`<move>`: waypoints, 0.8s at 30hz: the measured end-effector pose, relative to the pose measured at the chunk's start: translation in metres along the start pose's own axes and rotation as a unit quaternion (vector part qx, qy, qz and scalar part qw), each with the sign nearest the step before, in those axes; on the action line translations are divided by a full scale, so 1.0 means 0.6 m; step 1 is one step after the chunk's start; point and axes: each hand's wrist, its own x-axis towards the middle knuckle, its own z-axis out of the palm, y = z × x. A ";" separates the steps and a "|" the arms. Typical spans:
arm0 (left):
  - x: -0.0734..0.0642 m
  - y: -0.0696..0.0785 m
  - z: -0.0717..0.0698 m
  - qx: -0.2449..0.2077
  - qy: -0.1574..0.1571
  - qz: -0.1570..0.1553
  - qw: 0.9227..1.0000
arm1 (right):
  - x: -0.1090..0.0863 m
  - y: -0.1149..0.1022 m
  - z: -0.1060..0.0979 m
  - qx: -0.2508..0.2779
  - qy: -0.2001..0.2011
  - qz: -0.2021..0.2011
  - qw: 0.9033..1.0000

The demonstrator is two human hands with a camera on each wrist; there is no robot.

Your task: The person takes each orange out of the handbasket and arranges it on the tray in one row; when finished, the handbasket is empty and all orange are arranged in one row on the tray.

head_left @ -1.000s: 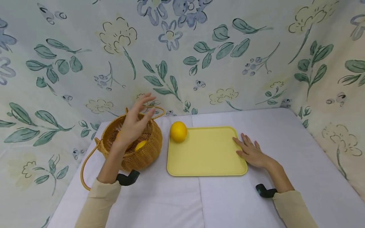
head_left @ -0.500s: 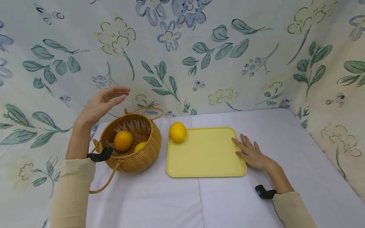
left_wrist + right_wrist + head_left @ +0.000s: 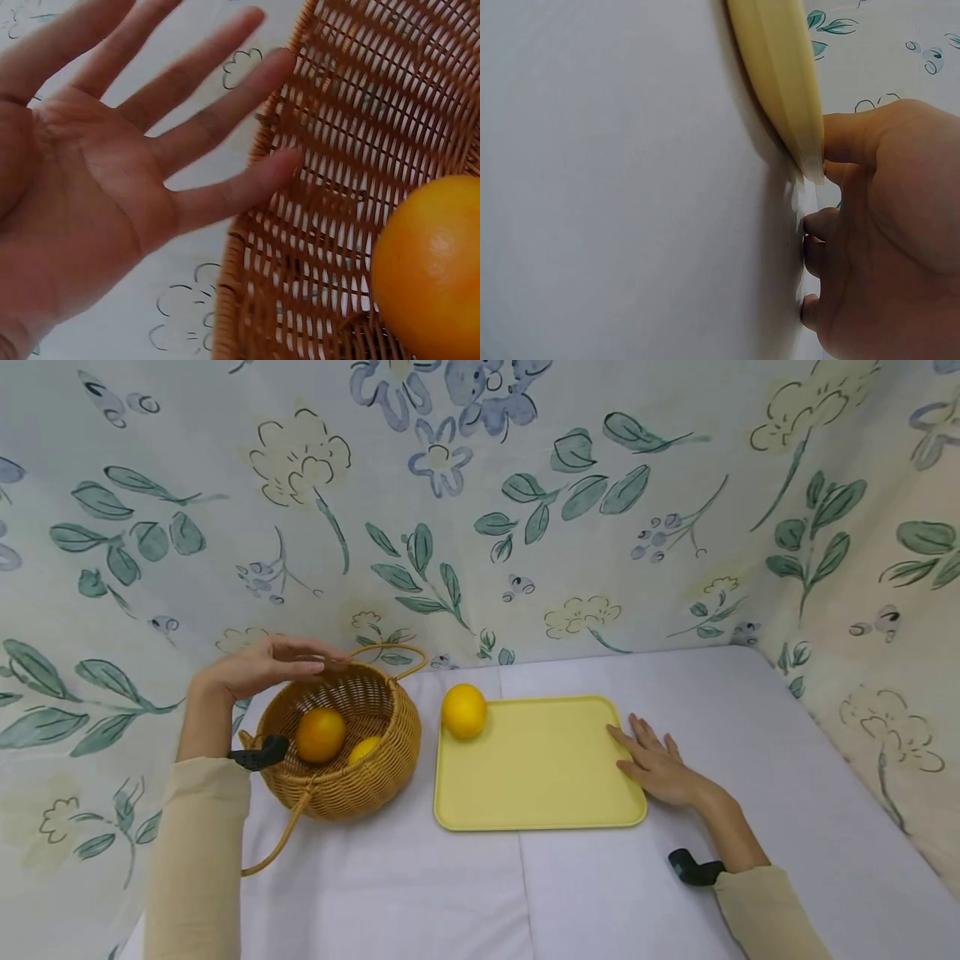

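My left hand (image 3: 258,670) is over the far left rim of a wicker basket (image 3: 367,789), holding nothing. In the left wrist view its fingers spread out, the tips reaching the rim. Inside the basket lie an orange (image 3: 321,735) and a yellower fruit (image 3: 364,749), partly hidden by the near wall. Another orange (image 3: 464,711) sits at the far left corner of a yellow tray (image 3: 540,768). My right hand (image 3: 660,768) rests at the tray's right edge with fingers extended; the right wrist view has thumb and tray side (image 3: 780,82) close together.
One basket handle (image 3: 281,843) hangs down onto the white tablecloth (image 3: 390,893); the other handle (image 3: 393,647) leans out at the back. Behind the table hangs a floral cloth (image 3: 465,510), which also runs along both sides.
My left hand has swung left from above the basket's opening, uncovering the orange inside, then dropped to the far left rim. The near handle has shifted. My right hand stays at the tray.
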 end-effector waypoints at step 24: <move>0.024 -0.036 0.027 0.026 -0.112 -0.179 0.977 | -0.001 0.001 0.001 -0.008 0.000 0.003 1.000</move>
